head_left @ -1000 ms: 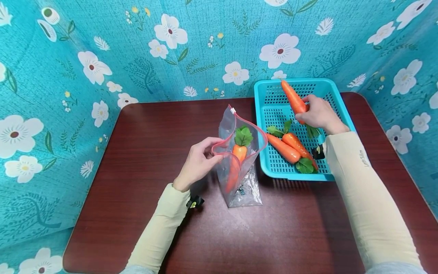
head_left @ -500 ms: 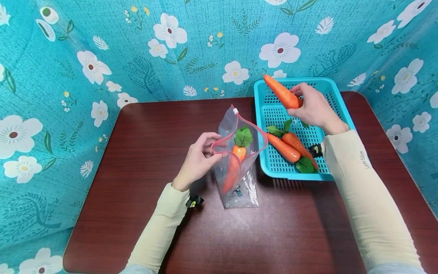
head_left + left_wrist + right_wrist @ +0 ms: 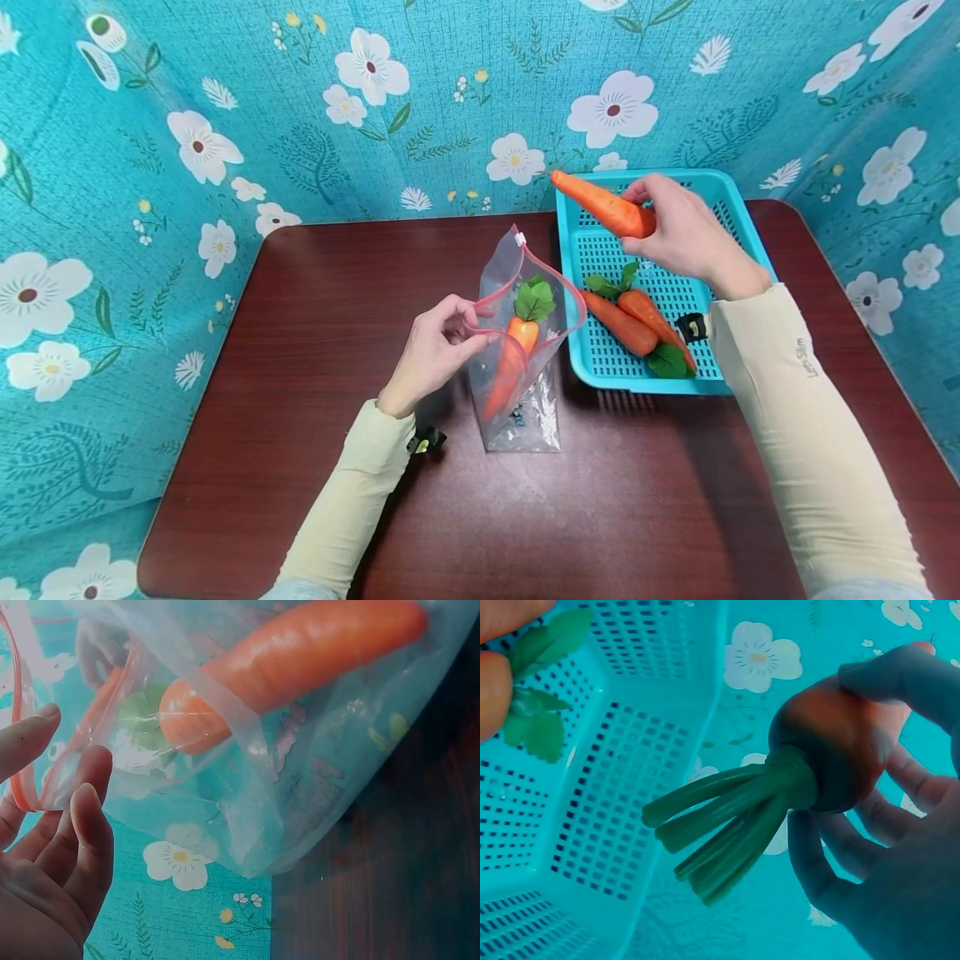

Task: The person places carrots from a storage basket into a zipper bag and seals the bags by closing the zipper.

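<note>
A: Right hand (image 3: 678,233)?
B: Fingers curled round a carrot (image 3: 600,207), gripping its thick end. It is held up over the far-left corner of the teal basket (image 3: 738,229), tip pointing left and far, past the rim. The right wrist view shows its green stalks (image 3: 727,825) sticking out below the fingers (image 3: 892,675), basket mesh behind.

A: Left hand (image 3: 431,354)?
B: Pinching the red zip edge of the clear bag (image 3: 525,417) between thumb and fingertips, holding the mouth open. The left wrist view shows the rim strip caught at the fingertips (image 3: 90,769).

A: Where's the bag?
B: Standing on the dark red table (image 3: 300,467), centre, just left of the basket, not clearly touching it. Mouth faces up and gapes wide.

A: Anything in it?
B: One bagged carrot (image 3: 510,367), leaves up, tip down, leaning inside. Left wrist view shows it through the plastic (image 3: 300,660).

A: Basket contents?
B: Two more carrots (image 3: 633,321) lying side by side near the basket's near-left part, touching, leaves at both ends. Basket sits on the table's far right side.

A: The two hands relative to each other?
B: Well apart. Left near the bag mouth, right up over the basket, farther and to the right.

A: Background?
B: Teal floral cloth (image 3: 225,125) all round the table. Cream sleeves (image 3: 810,433) on both arms.
</note>
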Tool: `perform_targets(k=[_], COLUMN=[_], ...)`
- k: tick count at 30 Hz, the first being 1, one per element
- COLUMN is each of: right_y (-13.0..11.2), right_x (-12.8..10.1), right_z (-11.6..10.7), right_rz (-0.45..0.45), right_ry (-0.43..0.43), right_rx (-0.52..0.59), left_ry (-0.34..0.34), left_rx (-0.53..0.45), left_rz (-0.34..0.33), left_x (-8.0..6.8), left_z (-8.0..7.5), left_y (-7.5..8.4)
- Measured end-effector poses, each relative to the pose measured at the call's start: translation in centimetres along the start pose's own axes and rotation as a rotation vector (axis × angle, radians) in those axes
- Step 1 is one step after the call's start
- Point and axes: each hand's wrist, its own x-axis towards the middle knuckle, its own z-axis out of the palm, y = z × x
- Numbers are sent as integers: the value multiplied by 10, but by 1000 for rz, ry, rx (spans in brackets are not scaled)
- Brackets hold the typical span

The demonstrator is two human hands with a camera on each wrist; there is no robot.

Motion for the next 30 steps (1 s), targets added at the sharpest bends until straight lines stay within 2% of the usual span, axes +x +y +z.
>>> perform_targets(k=[7,14,21,30], right_y=[-15,-32,-45,-65], right_x=[-4,-11,-21,-32], right_z=[-4,-12,-16,-20], right_rz=[-86,-174,-246,-316], right_ry=[8,18,-2,-36], right_rx=[-53,-113,-133,-240], left_ry=[14,16,13,16], left_rx=[-5,-13,27,25], left_rz=[-42,-24,-3,10], left_x=[0,0,1,2], left_z=[0,0,-1,-2], left_y=[1,3,2,3])
